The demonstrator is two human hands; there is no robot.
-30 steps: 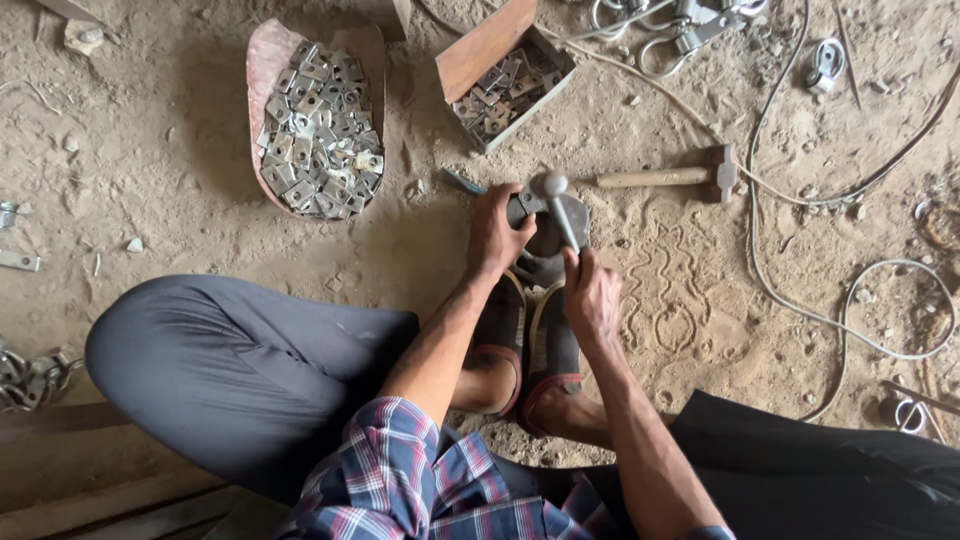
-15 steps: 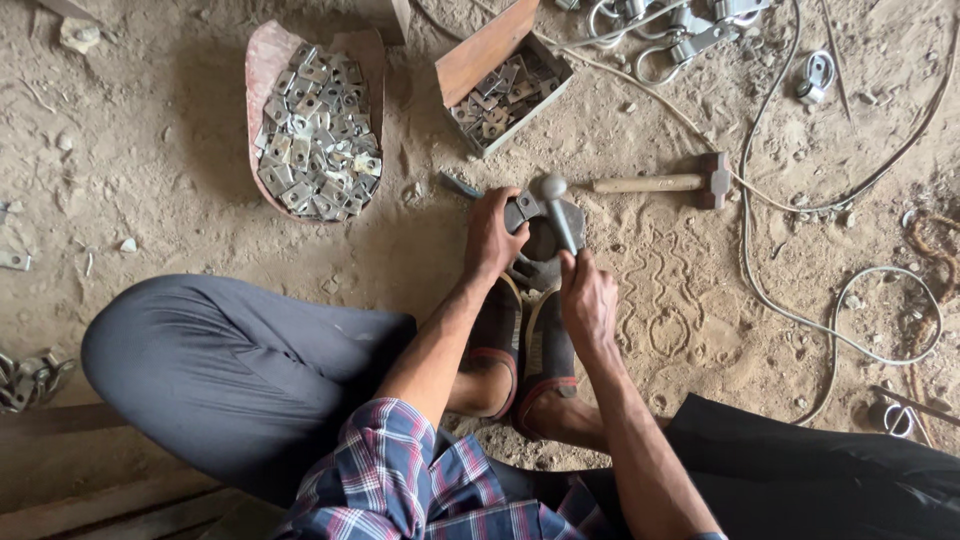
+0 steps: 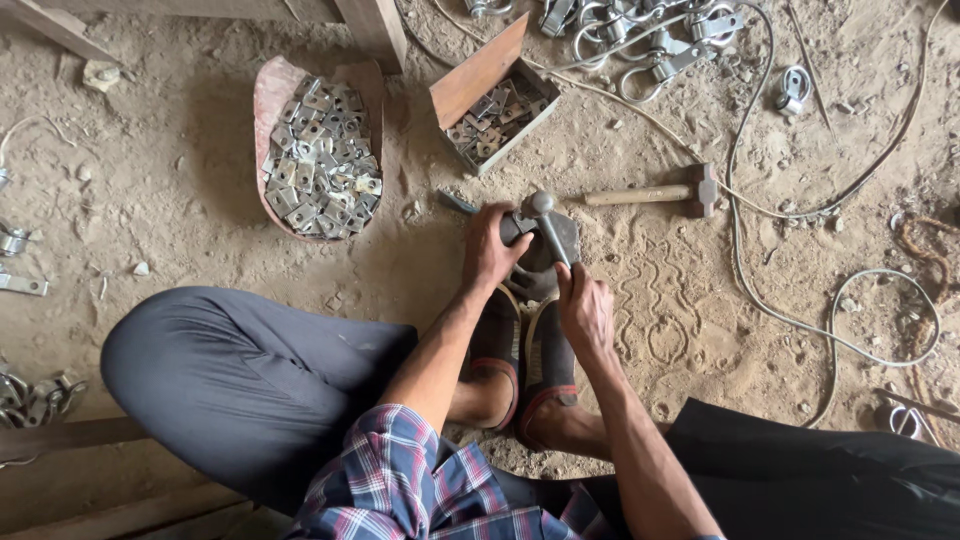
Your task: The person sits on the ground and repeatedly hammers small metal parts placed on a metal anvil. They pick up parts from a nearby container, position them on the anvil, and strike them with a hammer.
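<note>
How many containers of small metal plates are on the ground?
2: a reddish tray heaped with plates at upper left, and an open cardboard box right of it, above the left hand.

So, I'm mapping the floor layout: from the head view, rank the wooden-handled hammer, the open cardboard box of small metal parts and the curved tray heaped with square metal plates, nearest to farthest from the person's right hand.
From the right hand:
1. Wooden-handled hammer, just beyond it, lying on the sand.
2. Open cardboard box of small metal parts, farther up, across the hand.
3. Curved tray of square metal plates, farthest, far across.
</note>
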